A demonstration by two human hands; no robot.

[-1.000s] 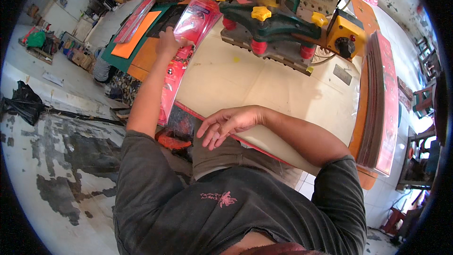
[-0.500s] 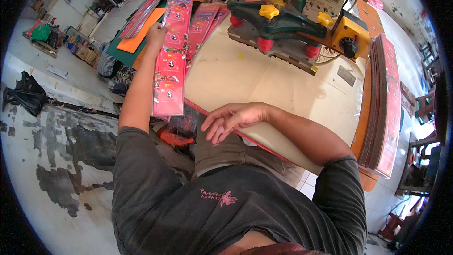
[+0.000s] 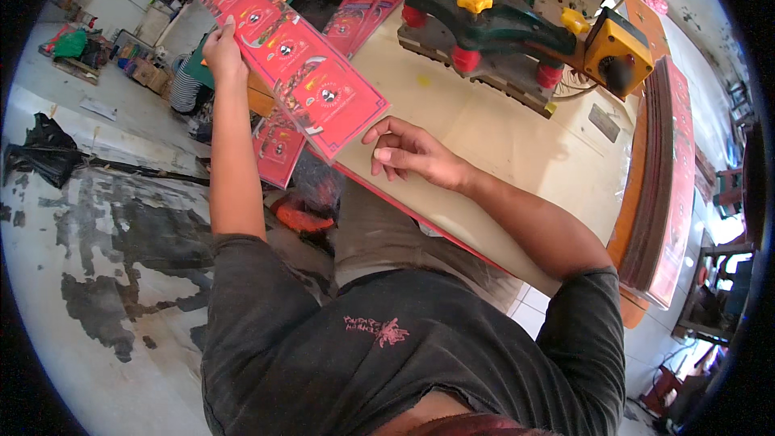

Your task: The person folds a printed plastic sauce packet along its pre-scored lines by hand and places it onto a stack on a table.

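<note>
Cream worktable (image 3: 517,145), left hand (image 3: 222,52) gripping red printed strip (image 3: 295,60), right hand (image 3: 412,152) nearby

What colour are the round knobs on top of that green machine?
Yellow. The knobs sit on the machine; the head view shows them clearly.

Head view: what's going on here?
A person at a cream-topped work table holds a long red printed plastic strip up in the left hand, gripping it along its left edge. The right hand rests on the table with loosely curled fingers, just short of the strip's near end. Behind sits a green clamp machine with yellow knobs. More red strips lie beside it, and a tall stack of red sheets lines the table's right edge.
</note>
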